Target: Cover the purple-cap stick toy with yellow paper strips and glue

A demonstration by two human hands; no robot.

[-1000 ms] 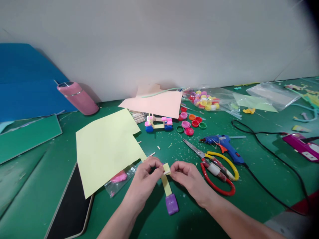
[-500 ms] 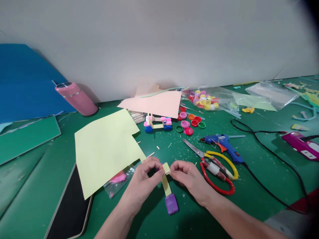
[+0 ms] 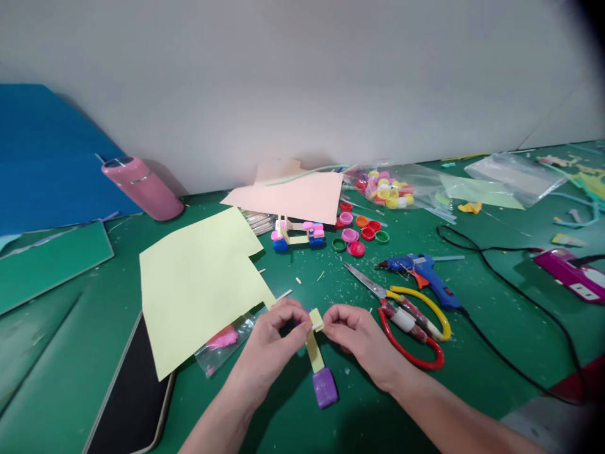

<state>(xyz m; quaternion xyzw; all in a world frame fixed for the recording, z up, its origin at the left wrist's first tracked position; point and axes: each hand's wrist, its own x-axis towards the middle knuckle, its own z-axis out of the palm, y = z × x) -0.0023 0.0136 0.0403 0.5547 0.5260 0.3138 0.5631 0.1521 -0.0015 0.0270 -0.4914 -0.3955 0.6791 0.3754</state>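
Between my left hand (image 3: 278, 337) and my right hand (image 3: 357, 337) is a small folded pale yellow paper piece (image 3: 316, 319). My left thumb and index finger pinch its left side. My right thumb and index finger are closed at its right edge. Just below lies a pale yellow strip (image 3: 314, 354) with a purple block (image 3: 325, 388) at its near end. A bit of purple shows behind my left fingertips, and the strip's far end is mostly hidden there.
Yellow-and-red-handled scissors (image 3: 404, 318) and a blue glue gun (image 3: 425, 274) with its cord lie right. A yellow sheet (image 3: 198, 284) and a phone (image 3: 130, 394) are left. Behind are a small pink-and-blue model (image 3: 297, 236), loose bottle caps (image 3: 350, 235) and a pink bottle (image 3: 144, 189).
Both hands stay almost still around the small yellow piece. The whole view has shifted very slightly; nothing was let go or picked up.
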